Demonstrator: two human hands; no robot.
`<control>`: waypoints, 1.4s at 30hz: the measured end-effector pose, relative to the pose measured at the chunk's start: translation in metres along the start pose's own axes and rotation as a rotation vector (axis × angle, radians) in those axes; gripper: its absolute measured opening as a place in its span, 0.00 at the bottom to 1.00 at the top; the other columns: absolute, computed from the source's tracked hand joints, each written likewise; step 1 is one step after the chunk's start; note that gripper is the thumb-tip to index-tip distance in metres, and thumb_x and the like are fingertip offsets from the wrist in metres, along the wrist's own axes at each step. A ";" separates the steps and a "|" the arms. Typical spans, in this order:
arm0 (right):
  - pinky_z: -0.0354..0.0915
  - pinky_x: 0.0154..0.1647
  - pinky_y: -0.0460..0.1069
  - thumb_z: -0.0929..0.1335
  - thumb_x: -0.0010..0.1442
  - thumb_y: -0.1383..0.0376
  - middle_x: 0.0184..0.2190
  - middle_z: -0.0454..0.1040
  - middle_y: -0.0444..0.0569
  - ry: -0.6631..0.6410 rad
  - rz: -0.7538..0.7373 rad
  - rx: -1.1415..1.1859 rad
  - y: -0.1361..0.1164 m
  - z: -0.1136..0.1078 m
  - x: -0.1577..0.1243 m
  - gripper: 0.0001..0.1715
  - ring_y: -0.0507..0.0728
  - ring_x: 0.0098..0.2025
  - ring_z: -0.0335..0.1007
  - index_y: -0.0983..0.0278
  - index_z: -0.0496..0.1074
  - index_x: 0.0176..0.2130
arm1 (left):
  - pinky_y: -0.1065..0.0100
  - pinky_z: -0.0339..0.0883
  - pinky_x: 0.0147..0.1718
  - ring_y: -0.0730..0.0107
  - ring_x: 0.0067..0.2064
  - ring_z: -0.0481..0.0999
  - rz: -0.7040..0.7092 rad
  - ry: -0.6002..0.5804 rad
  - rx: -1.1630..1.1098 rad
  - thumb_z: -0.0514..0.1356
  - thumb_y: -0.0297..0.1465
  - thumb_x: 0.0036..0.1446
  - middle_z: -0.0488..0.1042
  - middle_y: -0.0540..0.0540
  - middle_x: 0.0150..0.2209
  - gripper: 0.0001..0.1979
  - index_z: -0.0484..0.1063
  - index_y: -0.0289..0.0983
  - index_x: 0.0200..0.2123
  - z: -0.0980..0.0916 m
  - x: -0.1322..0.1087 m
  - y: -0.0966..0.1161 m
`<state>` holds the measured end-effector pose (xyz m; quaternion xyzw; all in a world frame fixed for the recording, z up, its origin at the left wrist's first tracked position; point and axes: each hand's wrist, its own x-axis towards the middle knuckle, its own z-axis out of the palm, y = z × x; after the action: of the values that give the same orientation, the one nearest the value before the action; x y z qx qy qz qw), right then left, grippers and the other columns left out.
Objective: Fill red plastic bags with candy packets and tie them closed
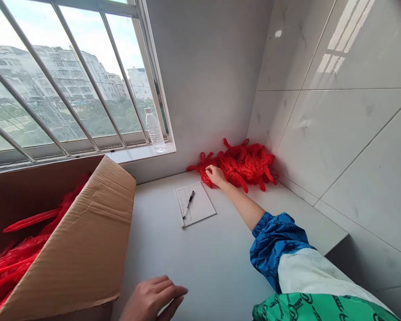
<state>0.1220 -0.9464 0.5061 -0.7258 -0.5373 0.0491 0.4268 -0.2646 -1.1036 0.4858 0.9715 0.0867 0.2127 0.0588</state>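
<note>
My right hand (216, 175) reaches to the back of the white table, its fingers bent together at a small red plastic bag (205, 178) with looped handles. That bag lies at the left end of a pile of crumpled red plastic bags (247, 165) against the wall. The contact under the fingertips is partly hidden. Low in the view, my left hand (153, 298) hovers over the near edge of the table, fingers loosely stretched with a gap to the thumb, holding nothing visible. More red plastic bags (36, 249) fill a cardboard box (83, 232) on the left.
A notepad (200, 205) with a black-and-clear pen (188, 205) on it lies mid-table (160, 249). A clear water bottle (154, 131) stands on the sill of a barred window (67, 84). Grey and tiled walls (347, 147) bound the table at the back and right.
</note>
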 end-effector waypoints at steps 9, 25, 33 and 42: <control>0.65 0.55 0.61 0.69 0.64 0.58 0.51 0.73 0.53 0.032 0.150 -0.061 0.003 0.024 -0.003 0.17 0.60 0.52 0.70 0.66 0.72 0.48 | 0.71 0.67 0.30 0.69 0.32 0.76 -0.143 -0.012 -0.055 0.51 0.25 0.65 0.77 0.48 0.30 0.13 0.75 0.42 0.41 0.080 0.010 -0.028; 0.69 0.52 0.54 0.62 0.64 0.68 0.48 0.76 0.50 -0.496 -0.388 0.431 -0.011 -0.033 -0.149 0.20 0.56 0.48 0.74 0.61 0.72 0.53 | 0.62 0.73 0.44 0.61 0.50 0.75 -0.737 0.433 -0.497 0.58 0.44 0.62 0.73 0.41 0.50 0.23 0.65 0.40 0.57 0.043 0.011 -0.063; 0.64 0.54 0.58 0.66 0.65 0.63 0.45 0.74 0.50 -0.104 -0.469 0.113 -0.008 -0.045 -0.218 0.10 0.60 0.49 0.70 0.58 0.72 0.47 | 0.59 0.68 0.54 0.58 0.58 0.69 -0.580 0.127 -0.317 0.57 0.40 0.64 0.67 0.43 0.59 0.20 0.66 0.46 0.59 0.044 0.014 -0.030; 0.66 0.34 0.50 0.66 0.65 0.60 0.35 0.75 0.46 -0.441 -0.251 0.232 -0.003 -0.023 -0.232 0.06 0.56 0.35 0.71 0.60 0.70 0.39 | 0.72 0.64 0.28 0.71 0.30 0.69 -0.782 0.255 -0.753 0.52 0.46 0.64 0.71 0.49 0.29 0.20 0.71 0.36 0.35 0.057 0.045 -0.039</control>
<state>0.0354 -1.1497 0.4326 -0.5717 -0.6936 0.2138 0.3826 -0.2055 -1.0607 0.4466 0.7456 0.3650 0.3073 0.4652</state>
